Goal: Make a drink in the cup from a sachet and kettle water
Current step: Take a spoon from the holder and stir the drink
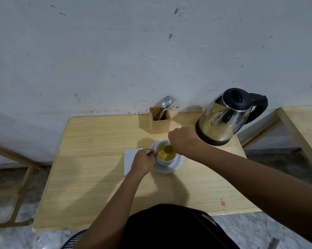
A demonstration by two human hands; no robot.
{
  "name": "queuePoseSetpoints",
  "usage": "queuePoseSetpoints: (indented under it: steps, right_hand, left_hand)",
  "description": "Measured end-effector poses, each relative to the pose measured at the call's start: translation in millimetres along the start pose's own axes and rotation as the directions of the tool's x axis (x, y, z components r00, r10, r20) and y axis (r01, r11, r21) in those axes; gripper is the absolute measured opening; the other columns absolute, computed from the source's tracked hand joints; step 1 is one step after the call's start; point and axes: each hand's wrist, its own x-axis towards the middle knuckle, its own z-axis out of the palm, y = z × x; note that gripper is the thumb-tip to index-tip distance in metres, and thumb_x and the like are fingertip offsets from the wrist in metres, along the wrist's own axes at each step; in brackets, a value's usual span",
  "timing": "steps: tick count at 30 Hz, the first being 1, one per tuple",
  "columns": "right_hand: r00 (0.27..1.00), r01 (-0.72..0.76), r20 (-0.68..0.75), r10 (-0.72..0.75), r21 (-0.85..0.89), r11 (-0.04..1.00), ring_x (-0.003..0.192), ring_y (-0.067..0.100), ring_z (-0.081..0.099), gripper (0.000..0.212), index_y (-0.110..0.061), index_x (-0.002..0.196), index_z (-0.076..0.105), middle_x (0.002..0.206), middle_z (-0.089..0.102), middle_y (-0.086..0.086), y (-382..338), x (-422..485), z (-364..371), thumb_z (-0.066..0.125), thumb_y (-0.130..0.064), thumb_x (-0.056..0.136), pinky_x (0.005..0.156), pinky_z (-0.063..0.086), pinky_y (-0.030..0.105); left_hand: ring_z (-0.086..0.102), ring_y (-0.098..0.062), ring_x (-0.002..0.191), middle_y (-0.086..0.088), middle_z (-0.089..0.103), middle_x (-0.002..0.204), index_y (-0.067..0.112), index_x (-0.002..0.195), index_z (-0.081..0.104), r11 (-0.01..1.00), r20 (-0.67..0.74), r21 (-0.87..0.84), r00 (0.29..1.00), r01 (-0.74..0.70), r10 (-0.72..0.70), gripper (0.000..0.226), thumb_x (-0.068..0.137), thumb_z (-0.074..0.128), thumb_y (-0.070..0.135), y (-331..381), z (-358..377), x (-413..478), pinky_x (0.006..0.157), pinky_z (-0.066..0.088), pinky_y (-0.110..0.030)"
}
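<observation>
Yellow drink is sitting in the white cup on its saucer. Your left hand is pinching the cup steady while your right hand is stirring with a spoon.

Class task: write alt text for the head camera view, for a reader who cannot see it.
A person's right hand stirs yellowish liquid in a white cup on a saucer while the left hand steadies the cup's side. On the wooden table stand a steel kettle, a wooden cutlery holder and a white napkin.
</observation>
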Motion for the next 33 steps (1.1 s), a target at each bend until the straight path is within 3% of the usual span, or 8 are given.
queuePoseSetpoints:
  steps: [8,12,15,20,22,26,29,33]
  right_hand:
    - [1.000,-0.001,0.019,-0.001,0.129,0.992,0.072,0.019,0.053,0.021,-0.011,0.104,0.056,0.079,0.050,0.001,-7,-5,6,0.057,-0.027,0.090,0.062,0.042,0.031]
    - [0.998,-0.048,-0.043,0.053,0.124,0.991,0.072,0.021,0.056,0.016,-0.010,0.104,0.058,0.085,0.057,0.004,-10,-8,13,0.050,-0.019,0.094,0.062,0.042,0.031]
    - [0.994,-0.091,-0.048,0.096,0.099,0.991,0.083,0.025,0.064,0.016,-0.011,0.103,0.060,0.097,0.066,0.005,-8,-13,20,0.048,-0.011,0.093,0.062,0.040,0.031]
    - [0.983,-0.163,-0.059,0.173,0.147,0.976,0.070,0.022,0.056,0.015,-0.012,0.100,0.060,0.087,0.062,0.003,4,-25,31,0.047,-0.012,0.093,0.053,0.033,0.027]
    - [0.975,-0.167,-0.112,0.193,0.209,0.963,0.069,0.021,0.056,0.022,-0.018,0.105,0.065,0.084,0.062,0.000,9,-33,38,0.045,-0.021,0.096,0.048,0.025,0.025]
    - [0.944,-0.121,-0.239,0.227,0.388,0.914,0.086,0.023,0.066,0.030,-0.037,0.117,0.064,0.099,0.072,-0.001,20,-53,59,0.040,-0.039,0.099,0.057,0.033,0.028]
    - [0.913,-0.114,-0.291,0.286,0.491,0.864,0.088,0.024,0.067,0.028,-0.039,0.120,0.060,0.099,0.073,-0.001,24,-67,78,0.042,-0.041,0.098,0.061,0.039,0.030]
    - [0.872,-0.100,-0.307,0.381,0.652,0.752,0.084,0.022,0.069,0.026,-0.036,0.122,0.059,0.091,0.074,-0.004,13,-82,105,0.047,-0.039,0.098,0.059,0.041,0.029]
  left_hand:
    - [0.062,-0.019,0.087,-0.001,0.067,0.093,0.016,0.109,0.069,1.000,0.015,-0.003,1.000,0.025,-0.025,0.026,0.094,0.054,0.032,3,-1,-2,0.069,0.044,-0.027]
    - [0.056,-0.013,0.068,0.002,0.062,0.074,0.015,0.095,0.072,1.000,0.008,-0.008,1.000,0.018,-0.018,0.023,0.094,0.054,0.030,3,-1,-2,0.057,0.040,-0.025]
    - [0.048,-0.012,0.057,0.001,0.054,0.062,0.010,0.079,0.070,1.000,-0.001,-0.009,1.000,0.006,-0.006,0.028,0.093,0.055,0.028,5,-1,-3,0.053,0.035,-0.025]
    - [0.053,-0.012,0.064,0.003,0.059,0.068,0.010,0.086,0.072,0.999,-0.019,0.005,0.999,-0.032,0.032,0.025,0.093,0.055,0.026,6,-2,-5,0.053,0.038,-0.021]
    - [0.054,-0.009,0.068,0.001,0.064,0.077,0.011,0.092,0.073,0.999,-0.018,0.011,0.999,-0.041,0.041,0.023,0.093,0.056,0.026,7,-3,-6,0.058,0.039,-0.019]
    - [0.055,-0.011,0.072,-0.002,0.066,0.082,0.008,0.095,0.072,0.998,-0.006,0.012,0.998,-0.055,0.055,0.023,0.093,0.056,0.025,7,-4,-5,0.059,0.039,-0.017]
    - [0.056,-0.016,0.075,-0.005,0.066,0.080,0.007,0.089,0.072,0.997,-0.012,0.012,0.997,-0.070,0.070,0.022,0.092,0.057,0.022,8,-4,-5,0.061,0.039,-0.018]
    - [0.058,-0.018,0.079,-0.006,0.066,0.084,0.002,0.095,0.072,0.998,-0.019,0.015,0.998,-0.064,0.065,0.024,0.092,0.058,0.022,10,-3,-6,0.067,0.040,-0.026]
